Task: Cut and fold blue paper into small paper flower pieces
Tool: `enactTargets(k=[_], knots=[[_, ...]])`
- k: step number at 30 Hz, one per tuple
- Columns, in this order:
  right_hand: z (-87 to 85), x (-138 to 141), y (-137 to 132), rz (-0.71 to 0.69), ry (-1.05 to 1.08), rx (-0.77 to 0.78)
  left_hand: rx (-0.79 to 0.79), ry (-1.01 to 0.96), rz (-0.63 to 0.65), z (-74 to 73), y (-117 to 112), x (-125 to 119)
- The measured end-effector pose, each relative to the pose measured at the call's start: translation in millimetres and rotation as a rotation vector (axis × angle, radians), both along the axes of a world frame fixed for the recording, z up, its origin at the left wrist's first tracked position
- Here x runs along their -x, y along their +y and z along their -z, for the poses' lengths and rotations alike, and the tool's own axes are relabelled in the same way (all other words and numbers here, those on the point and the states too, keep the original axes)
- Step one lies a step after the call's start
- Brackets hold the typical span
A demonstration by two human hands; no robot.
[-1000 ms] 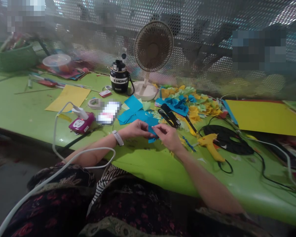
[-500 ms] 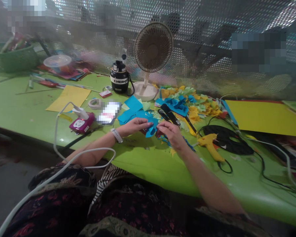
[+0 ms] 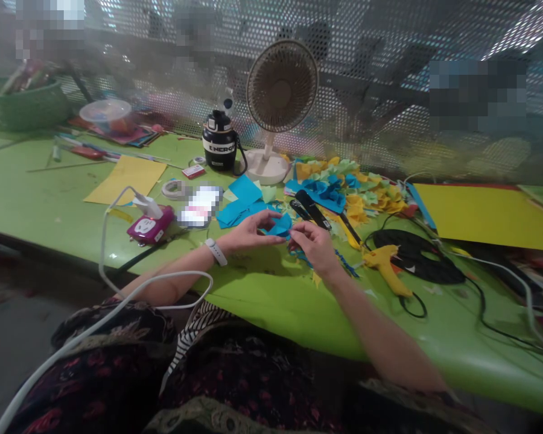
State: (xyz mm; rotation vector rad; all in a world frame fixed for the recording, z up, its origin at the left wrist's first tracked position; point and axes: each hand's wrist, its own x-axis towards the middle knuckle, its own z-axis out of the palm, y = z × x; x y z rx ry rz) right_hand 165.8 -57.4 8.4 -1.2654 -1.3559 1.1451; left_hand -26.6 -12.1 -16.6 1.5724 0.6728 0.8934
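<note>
My left hand [image 3: 248,234] and my right hand [image 3: 314,244] meet over the green table [image 3: 271,301], both pinching a small folded piece of blue paper [image 3: 279,226] held just above the surface. A white watch sits on my left wrist. Loose blue paper sheets [image 3: 242,202] lie just behind my left hand. A black stapler [image 3: 311,208] rests right behind my right hand. A yellow glue gun [image 3: 384,268] lies to the right of my right forearm.
A pile of folded yellow, green and blue paper pieces [image 3: 353,187] lies behind the stapler. A desk fan [image 3: 280,102] and a black jug [image 3: 218,141] stand at the back. A pink power socket [image 3: 149,226] with white cable, tape roll [image 3: 174,189], black cords [image 3: 416,256] and yellow sheets [image 3: 489,214] surround me.
The blue paper has been lifted and folded smaller between my fingers; both hands shifted slightly away from me, toward the stapler.
</note>
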Motion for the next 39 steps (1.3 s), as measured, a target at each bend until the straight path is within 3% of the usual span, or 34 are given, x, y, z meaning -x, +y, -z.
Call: enactTargets(k=[5, 18, 34, 37, 39], knots=[[0.6, 3, -2, 0.037, -0.008, -0.028, -0.042, -0.083, -0.006, -1.0, -1, 0], [3.0, 6, -2, -0.038, 0.003, 0.027, 0.206, -0.251, -0.047, 8.6, 7, -1], [8.3, 1, 0, -0.023, -0.027, -0.007, 0.251, -0.221, -0.018, 9.0, 5, -2], [12.9, 1, 1, 0.033, -0.069, -0.081, 0.223, -0.225, 0.004, 9.7, 5, -2], [14.4, 1, 0, 0.083, -0.152, -0.209, 0.218, -0.229, 0.006, 10.4, 5, -3]])
